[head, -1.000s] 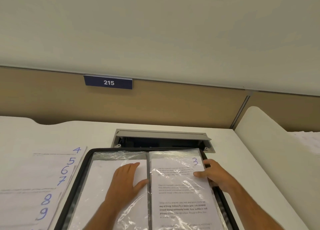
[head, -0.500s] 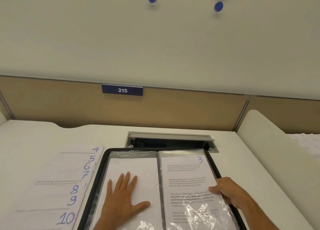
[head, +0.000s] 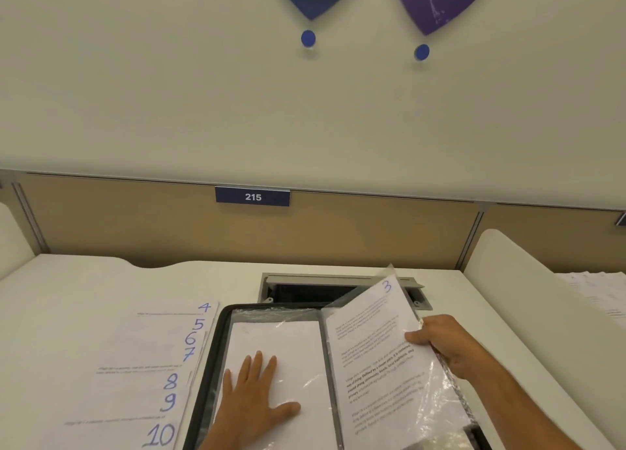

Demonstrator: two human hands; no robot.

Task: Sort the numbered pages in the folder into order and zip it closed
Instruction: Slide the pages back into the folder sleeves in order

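Your right hand [head: 447, 343] has its grip pinched on the outer edge of the sleeve holding page 3 [head: 376, 348], lifting it off the open folder [head: 206, 358] on the counter [head: 84, 280]. Your left hand [head: 252, 402] lies flat, fingers straight, on the left sleeve [head: 281, 338]. That plastic looks thin, floppy and slick; take it at the edge.

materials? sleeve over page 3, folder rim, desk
Sleeve: thin clear plastic film, probably; glossy, wrinkled, glare streaks. Folder rim: dark and matte, looks like fabric or soft plastic; can't tell which. Desk: smooth white laminate, apparently; low sheen.
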